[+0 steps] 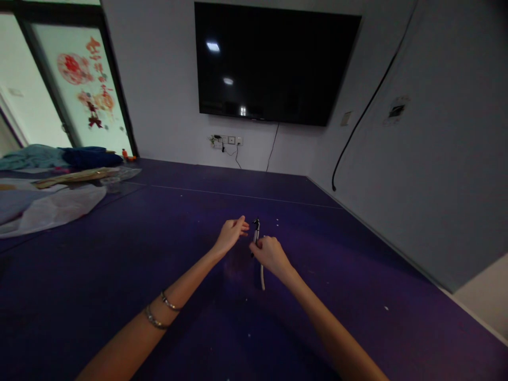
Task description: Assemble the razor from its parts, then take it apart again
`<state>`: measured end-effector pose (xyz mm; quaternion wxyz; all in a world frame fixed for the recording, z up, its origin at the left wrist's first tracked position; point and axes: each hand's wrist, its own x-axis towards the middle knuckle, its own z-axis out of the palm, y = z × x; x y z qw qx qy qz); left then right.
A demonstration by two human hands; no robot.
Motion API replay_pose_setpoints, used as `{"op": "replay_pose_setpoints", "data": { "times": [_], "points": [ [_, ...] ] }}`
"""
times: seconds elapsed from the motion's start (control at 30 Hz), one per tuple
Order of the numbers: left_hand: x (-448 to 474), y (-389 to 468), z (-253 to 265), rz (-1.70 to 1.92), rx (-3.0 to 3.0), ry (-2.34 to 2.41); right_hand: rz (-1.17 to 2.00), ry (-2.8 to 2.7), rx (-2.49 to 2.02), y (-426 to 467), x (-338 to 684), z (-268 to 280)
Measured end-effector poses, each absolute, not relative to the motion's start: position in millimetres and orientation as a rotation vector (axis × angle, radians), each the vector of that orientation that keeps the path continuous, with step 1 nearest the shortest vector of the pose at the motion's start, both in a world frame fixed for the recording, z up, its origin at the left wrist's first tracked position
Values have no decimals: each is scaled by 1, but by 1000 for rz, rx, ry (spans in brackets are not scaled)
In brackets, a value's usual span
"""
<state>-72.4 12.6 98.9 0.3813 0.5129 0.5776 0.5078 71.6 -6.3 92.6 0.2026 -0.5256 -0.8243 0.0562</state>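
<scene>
My right hand (pixel 270 253) is closed around a slim black-and-white object (pixel 256 230), held roughly upright. The object's black, crooked top rises above my thumb and its exact kind cannot be made out. Below the same hand a pale, narrow strip (pixel 262 279) shows; my fingers hide whether it joins the object. My left hand (pixel 235 232) is just to the left of the object, fingers stretched out and apart from it, holding nothing. Two bracelets (pixel 156 317) circle my left forearm.
Beneath my hands spreads a dark purple surface (pixel 178 275) with small white specks. Clear plastic sheeting (pixel 59 211) and blue cloths (pixel 89 157) lie at the left. A television (pixel 278 63) hangs on the far wall; a black cable (pixel 367 106) dangles at the right.
</scene>
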Motion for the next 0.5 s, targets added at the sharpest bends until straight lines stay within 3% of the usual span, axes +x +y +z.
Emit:
{"op": "replay_pose_setpoints", "data": {
  "times": [0.2, 0.5],
  "points": [
    [-100, 20, 113, 1300, 1258, 1538, 531, -2271, -1501, 12, 72, 68],
    [-106, 17, 117, 1304, 1249, 1552, 613, -2327, -1505, 13, 73, 58]
  ]
}}
